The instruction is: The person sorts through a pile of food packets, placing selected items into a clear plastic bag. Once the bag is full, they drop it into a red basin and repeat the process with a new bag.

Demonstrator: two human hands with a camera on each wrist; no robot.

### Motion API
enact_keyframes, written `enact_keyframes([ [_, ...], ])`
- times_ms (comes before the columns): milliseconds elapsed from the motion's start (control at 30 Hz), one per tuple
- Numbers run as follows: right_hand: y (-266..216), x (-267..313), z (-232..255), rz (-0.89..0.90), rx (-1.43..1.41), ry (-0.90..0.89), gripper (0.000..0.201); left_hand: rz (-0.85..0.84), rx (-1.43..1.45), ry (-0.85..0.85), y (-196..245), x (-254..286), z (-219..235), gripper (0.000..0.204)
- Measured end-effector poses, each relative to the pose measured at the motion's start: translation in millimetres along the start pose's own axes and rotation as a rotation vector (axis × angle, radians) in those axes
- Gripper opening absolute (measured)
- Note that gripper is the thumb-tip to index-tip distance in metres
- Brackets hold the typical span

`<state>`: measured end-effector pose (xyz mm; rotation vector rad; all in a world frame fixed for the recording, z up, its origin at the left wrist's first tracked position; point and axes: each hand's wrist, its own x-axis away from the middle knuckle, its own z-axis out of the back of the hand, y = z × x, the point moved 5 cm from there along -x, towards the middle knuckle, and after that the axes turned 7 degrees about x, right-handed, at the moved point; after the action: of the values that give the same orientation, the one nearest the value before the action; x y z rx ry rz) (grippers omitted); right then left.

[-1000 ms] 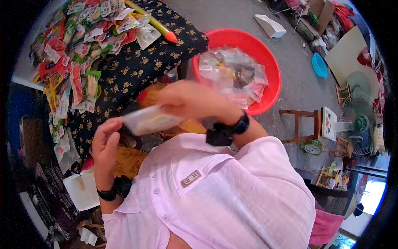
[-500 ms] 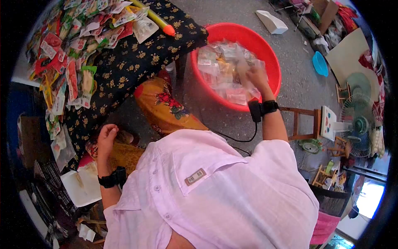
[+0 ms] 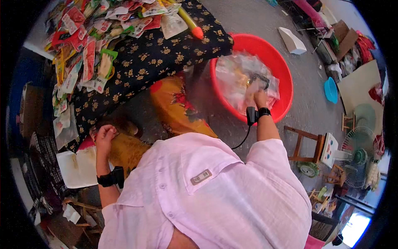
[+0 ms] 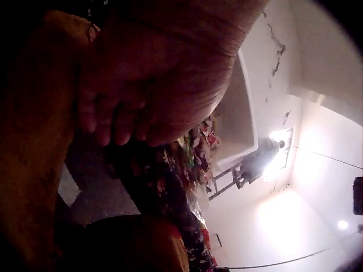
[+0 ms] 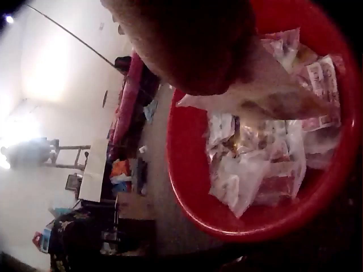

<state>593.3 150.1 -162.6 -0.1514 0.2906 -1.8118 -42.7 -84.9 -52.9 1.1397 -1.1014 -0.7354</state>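
Over the red basin [image 3: 286, 97], my right hand [image 3: 260, 98] grips a clear plastic packet [image 5: 272, 99], whose contents look brownish in the right wrist view. Under that hand, several clear packets with printed labels [image 5: 241, 178] lie heaped in the basin. My left hand [image 3: 106, 137] is beside the lap, fingers loosely curled and holding nothing. The left wrist view shows the same left hand [image 4: 153, 85] from the palm side, dark, near the yellow trouser leg [image 4: 34, 113].
A dark flowered cloth [image 3: 145, 66] covers the surface ahead, bearing a heap of colourful food packets [image 3: 89, 54] and a yellow stick with an orange tip [image 3: 188, 23]. A wooden stool [image 3: 304, 143], a fan [image 3: 358, 157] and a blue bowl [image 3: 331, 90] stand to the right.
My right hand has moved from a packet before the chest, near the left hand, out to the basin. The left hand has stayed by the lap. The head view has shifted slightly.
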Motion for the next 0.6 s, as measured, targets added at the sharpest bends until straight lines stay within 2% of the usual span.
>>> enact_keyframes([
  [67,-11.0,-17.1,-5.6,0.024,-0.026,-0.031,0.026,0.011,0.032,-0.019,-2.4,2.2,4.0,0.014],
  [167,-41.3,-34.4,12.6,0.13,0.144,-0.076,0.025,0.05,-0.013,0.026,-1.5,4.2,9.0,0.015],
  [200,-55.4,-34.2,25.6,0.211,0.089,0.016,0.023,0.054,0.008,0.04,-0.5,5.0,9.2,0.016],
  [300,-56.5,-40.9,16.6,0.206,0.204,-0.11,0.021,0.06,0.04,0.061,-1.8,7.2,9.6,0.016],
  [400,-31.4,-28.6,-24.2,0.386,0.595,-0.22,0.021,0.042,0.042,0.044,-7.9,6.5,14.9,0.017],
  [467,4.2,-10.1,-49.4,0.207,0.413,-0.318,0.022,0.025,0.082,0.048,-8.4,8.1,16.5,0.017],
  [533,-24.3,28.5,-6.2,0.103,0.408,-0.424,0.023,0.063,0.031,0.077,3.4,12.0,12.8,0.017],
  [567,-27.5,39.3,2.2,0.047,0.457,-0.455,0.023,0.083,0.006,0.091,9.2,13.8,9.5,0.017],
  [600,-20.9,41.6,-3.1,0.07,0.457,-0.455,0.024,0.089,0.071,0.1,11.4,15.0,7.6,0.017],
])
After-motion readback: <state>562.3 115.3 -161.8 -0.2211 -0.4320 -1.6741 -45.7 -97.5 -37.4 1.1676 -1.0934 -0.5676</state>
